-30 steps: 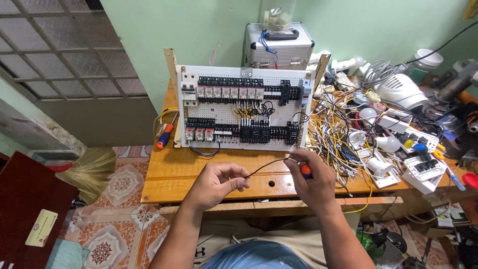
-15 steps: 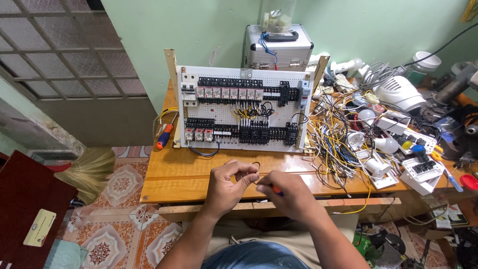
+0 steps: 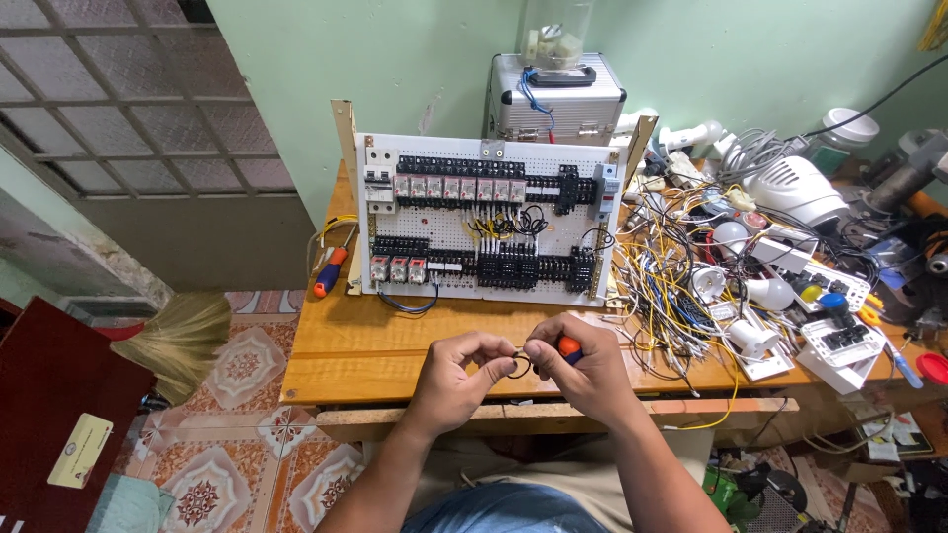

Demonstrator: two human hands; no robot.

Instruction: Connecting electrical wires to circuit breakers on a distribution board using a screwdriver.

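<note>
Workbench (image 3: 395, 350), wooden; bare front strip, tangled wires (image 3: 671, 286) and switch parts at right; white relay panel (image 3: 484, 217) upright behind, metal case (image 3: 558, 99) beyond; left hand (image 3: 459, 370) and right hand (image 3: 578, 360) touching, pinching a looped black wire (image 3: 518, 363); right also grips an orange-handled tool (image 3: 569, 346); hands closer together than a second ago.

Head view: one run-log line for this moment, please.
left hand: pinching thin dark wire loop | right hand: same loop, orange-handled tool | wooden bench
</note>
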